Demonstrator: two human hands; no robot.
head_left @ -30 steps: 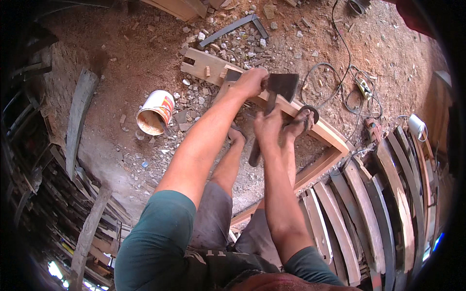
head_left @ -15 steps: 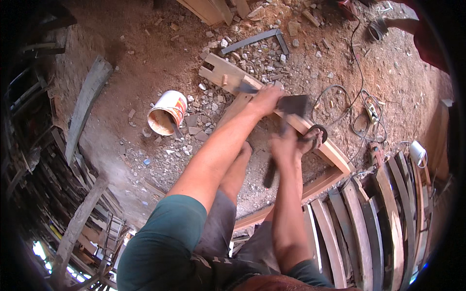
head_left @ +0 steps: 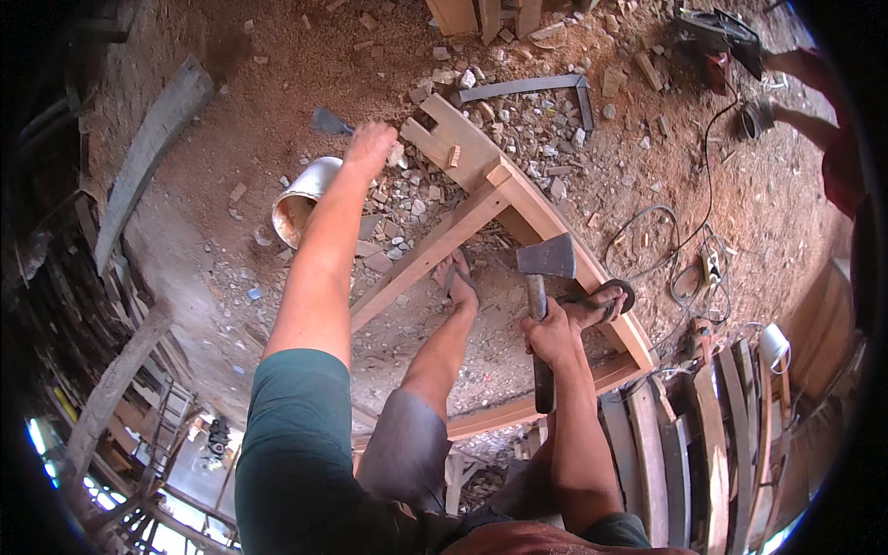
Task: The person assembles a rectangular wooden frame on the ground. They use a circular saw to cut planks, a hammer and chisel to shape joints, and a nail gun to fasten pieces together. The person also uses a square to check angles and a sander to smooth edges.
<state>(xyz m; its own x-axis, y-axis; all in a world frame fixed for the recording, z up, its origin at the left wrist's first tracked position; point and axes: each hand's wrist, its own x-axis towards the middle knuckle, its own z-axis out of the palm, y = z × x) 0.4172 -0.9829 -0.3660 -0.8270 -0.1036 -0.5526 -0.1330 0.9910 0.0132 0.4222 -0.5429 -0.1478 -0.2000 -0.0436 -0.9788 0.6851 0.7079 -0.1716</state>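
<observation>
My left hand (head_left: 370, 150) is closed round a tool with a dark, flat, broad blade (head_left: 330, 121), held above the ground near a white bucket (head_left: 314, 176). Its handle is mostly hidden in my fingers. In my right hand (head_left: 552, 333) is a hatchet (head_left: 548, 256), gripped by its handle with the head pointing away from me. A wooden frame (head_left: 444, 231) lies on the ground between and beyond my hands. One end of it has a notch, and a small wood chip (head_left: 454, 156) sits on that board. My sandalled right foot (head_left: 597, 307) rests on the frame's right beam.
Stones and rubble surround a grey metal square (head_left: 523, 88). A cable (head_left: 680, 248) runs along the ground at right. Curved planks (head_left: 708, 425) stand in a row at lower right. Another person's arm (head_left: 800, 125) shows at upper right, near a dark power tool (head_left: 717, 37).
My left hand has moved left, off the frame's beam, carrying the flat-bladed tool. My right hand now holds the hatchet lower and nearer me. The view has shifted a little.
</observation>
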